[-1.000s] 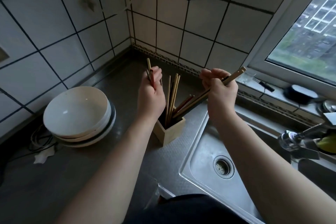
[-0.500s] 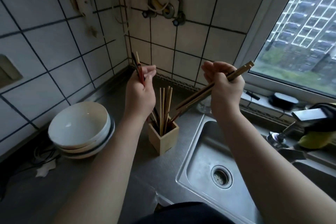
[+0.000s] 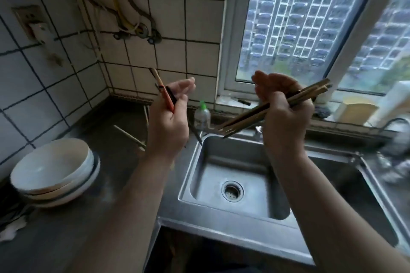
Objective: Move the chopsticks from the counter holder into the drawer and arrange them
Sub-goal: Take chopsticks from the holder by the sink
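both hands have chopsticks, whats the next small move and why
Probably slip the red and dark chopsticks in the left hand into the wooden bundle gripped by the right hand. Both hands are full, raised close together by the sink, so merging frees a hand for the drawer.

Brushed steel sink (image 3: 213,210), glossy glazed wall tiles (image 3: 200,17), smooth ceramic bowls (image 3: 48,166), wooden chopsticks (image 3: 241,118) — pale, matt

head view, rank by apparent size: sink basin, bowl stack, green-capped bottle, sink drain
1. sink basin
2. bowl stack
3. green-capped bottle and sink drain: these look about alike. The bottle stands farther from the camera, so I am not ranking them.
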`<action>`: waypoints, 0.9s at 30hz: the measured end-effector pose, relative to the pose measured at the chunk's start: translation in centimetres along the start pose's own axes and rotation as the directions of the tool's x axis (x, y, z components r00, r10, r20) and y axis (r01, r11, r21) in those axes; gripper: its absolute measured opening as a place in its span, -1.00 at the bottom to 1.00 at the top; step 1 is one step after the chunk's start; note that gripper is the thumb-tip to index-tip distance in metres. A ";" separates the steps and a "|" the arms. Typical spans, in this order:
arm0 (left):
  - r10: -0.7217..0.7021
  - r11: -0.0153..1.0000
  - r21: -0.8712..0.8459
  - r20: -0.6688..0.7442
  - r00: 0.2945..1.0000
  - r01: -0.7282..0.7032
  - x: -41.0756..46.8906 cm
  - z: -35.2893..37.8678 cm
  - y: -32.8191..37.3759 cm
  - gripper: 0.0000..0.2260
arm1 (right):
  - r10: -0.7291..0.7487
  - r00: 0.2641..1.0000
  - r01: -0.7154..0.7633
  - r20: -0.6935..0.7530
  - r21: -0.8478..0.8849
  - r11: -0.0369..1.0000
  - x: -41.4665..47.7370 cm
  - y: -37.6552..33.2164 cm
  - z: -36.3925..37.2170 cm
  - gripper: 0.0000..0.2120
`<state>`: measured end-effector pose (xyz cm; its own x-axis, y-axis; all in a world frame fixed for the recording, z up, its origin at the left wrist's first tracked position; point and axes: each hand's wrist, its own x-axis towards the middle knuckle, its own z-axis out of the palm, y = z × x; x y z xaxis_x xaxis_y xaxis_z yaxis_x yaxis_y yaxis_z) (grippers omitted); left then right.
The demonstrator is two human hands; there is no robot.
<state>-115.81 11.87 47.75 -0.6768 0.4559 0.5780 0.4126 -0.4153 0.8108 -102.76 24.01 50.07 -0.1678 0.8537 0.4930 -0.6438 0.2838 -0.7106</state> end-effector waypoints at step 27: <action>0.053 0.894 -0.169 0.960 0.276 0.415 -48.0 40.8 15.1 -0.79 | -0.595 0.474 -0.140 -0.649 -0.723 0.677 -31.5 -39.5 -46.8 -0.75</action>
<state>-52.18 15.86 35.99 0.4203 0.8592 0.2917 -0.0154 -0.3147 0.9491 -37.11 6.35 39.16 0.7882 0.5191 0.3307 0.1275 0.3880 -0.9128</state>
